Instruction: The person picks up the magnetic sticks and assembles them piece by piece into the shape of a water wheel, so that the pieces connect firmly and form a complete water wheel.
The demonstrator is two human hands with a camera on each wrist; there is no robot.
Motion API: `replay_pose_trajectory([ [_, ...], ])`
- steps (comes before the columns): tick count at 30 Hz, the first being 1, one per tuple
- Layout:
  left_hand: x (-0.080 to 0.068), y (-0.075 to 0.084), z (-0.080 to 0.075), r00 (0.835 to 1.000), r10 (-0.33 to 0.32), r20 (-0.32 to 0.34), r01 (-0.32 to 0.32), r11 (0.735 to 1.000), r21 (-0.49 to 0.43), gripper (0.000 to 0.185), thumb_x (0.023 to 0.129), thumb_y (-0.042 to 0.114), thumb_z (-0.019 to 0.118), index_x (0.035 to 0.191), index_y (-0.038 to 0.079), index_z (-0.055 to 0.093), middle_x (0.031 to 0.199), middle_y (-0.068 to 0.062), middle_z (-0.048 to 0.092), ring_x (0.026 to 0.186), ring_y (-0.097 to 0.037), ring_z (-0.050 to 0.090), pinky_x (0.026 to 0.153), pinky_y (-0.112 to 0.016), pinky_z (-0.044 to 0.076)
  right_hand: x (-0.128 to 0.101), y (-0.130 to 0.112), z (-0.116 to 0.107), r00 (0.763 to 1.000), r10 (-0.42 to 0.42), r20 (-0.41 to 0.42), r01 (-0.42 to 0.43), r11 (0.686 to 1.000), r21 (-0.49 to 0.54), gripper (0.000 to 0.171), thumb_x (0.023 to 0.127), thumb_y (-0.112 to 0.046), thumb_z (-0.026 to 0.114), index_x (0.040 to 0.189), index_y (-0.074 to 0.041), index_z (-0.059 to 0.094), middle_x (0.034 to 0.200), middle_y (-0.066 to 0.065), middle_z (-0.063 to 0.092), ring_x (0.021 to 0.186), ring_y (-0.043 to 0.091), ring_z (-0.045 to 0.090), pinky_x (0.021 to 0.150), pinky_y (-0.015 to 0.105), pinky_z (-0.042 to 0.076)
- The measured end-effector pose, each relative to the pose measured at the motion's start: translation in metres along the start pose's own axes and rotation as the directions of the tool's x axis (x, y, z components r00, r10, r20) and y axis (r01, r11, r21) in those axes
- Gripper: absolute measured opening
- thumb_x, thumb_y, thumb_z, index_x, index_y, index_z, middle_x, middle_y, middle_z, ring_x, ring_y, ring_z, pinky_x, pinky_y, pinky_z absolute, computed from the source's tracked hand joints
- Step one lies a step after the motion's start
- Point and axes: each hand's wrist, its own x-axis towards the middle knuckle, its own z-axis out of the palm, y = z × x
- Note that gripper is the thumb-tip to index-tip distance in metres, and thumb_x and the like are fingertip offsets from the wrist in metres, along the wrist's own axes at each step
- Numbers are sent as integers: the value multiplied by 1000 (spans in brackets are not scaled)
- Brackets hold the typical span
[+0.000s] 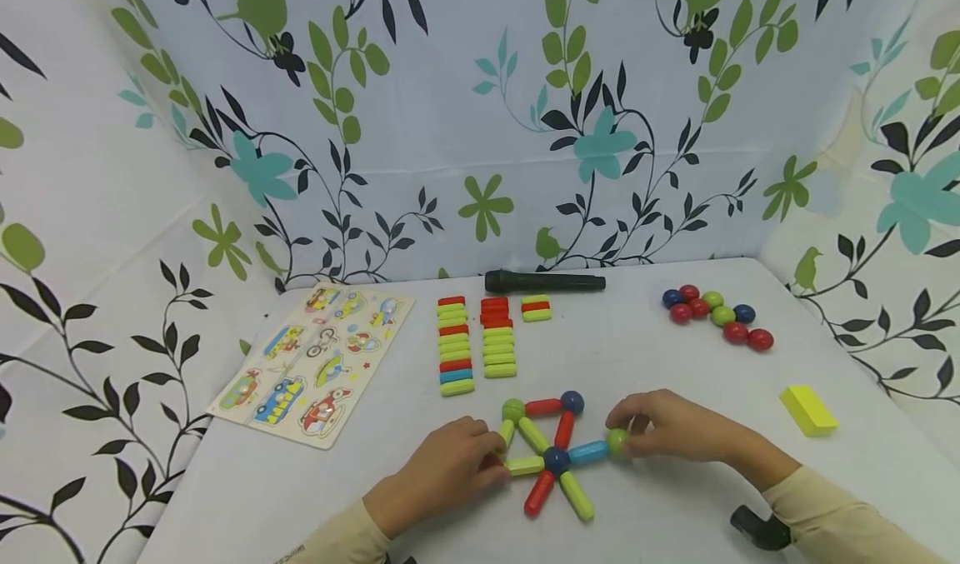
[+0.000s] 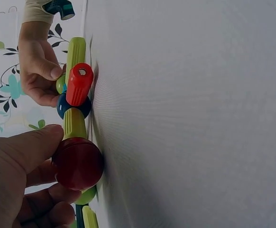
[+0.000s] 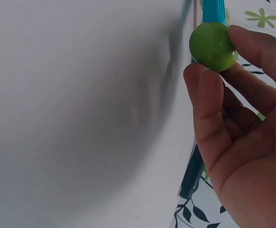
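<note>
A flat ball-and-stick figure lies on the table, with several sticks around a dark blue hub ball (image 1: 557, 460). My right hand (image 1: 671, 426) pinches a green ball (image 3: 213, 46) between thumb and fingers, at the outer end of the blue stick (image 1: 588, 452). On the opposite side, my left hand (image 1: 453, 456) holds a dark red ball (image 2: 78, 164) joined to a short green stick (image 1: 525, 466); the head view hides this ball behind the fingers. A red stick (image 1: 540, 494) and a green stick (image 1: 577, 496) point nearside, their outer ends bare. Another green ball (image 1: 513, 410) and a blue ball (image 1: 572, 402) form far corners.
Rows of coloured sticks (image 1: 455, 343) lie beyond the figure, near a black microphone-shaped object (image 1: 545, 282). Loose balls (image 1: 700, 304) cluster at the far right, with a yellow block (image 1: 808, 411) nearer. A picture puzzle board (image 1: 348, 364) lies left.
</note>
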Motion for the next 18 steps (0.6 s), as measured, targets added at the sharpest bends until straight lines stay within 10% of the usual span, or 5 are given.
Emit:
replay_pose_trajectory([
  [12,2,0,-2,1000,6,-2,-6,1000,-8,26,90,38,78,107,18,74,81,16,56,76,0,48,67,-15,44,17,-1,-22,998,2,-56,-10,988,-156,36,91,-29,76,123,-13,70,112,-3,70,95,13,63,80,27,55],
  [18,2,1,-3,1000,-10,-1,10,1000,-19,26,89,37,79,107,19,75,81,16,57,75,0,48,67,-15,45,84,-15,-52,970,-37,-241,-80,884,-460,34,93,-19,74,125,-7,70,109,5,70,98,22,65,86,40,57],
])
